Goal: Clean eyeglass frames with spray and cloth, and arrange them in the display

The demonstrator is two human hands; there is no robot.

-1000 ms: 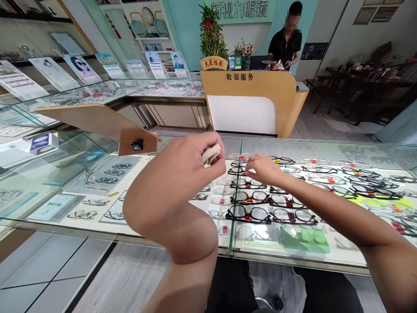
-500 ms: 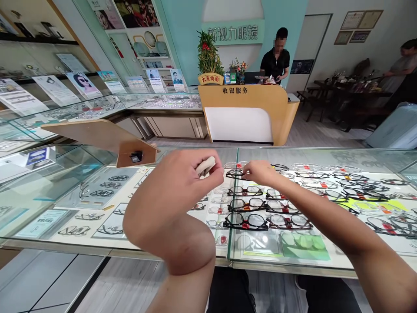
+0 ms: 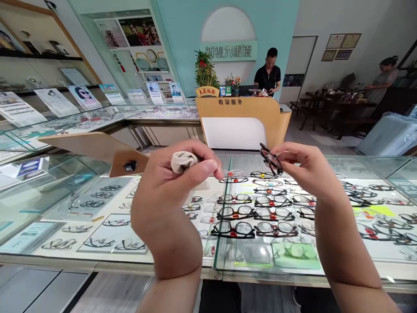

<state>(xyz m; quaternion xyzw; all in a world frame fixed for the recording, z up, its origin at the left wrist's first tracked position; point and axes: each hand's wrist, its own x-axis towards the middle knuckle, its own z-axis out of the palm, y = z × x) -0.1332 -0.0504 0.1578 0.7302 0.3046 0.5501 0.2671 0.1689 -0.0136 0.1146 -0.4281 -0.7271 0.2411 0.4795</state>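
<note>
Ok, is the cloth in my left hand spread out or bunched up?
Bunched up: the beige cloth sits in a small wad gripped by the left hand, with none of it opened flat.

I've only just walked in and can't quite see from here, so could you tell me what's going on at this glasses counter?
A person at a glass display case is holding a pair of dark-framed glasses up in their right hand and a bunched beige cloth in their left hand. The two hands are apart, above rows of glasses laid out in the case. Farther back, another person stands behind a wooden cashier counter.
</note>
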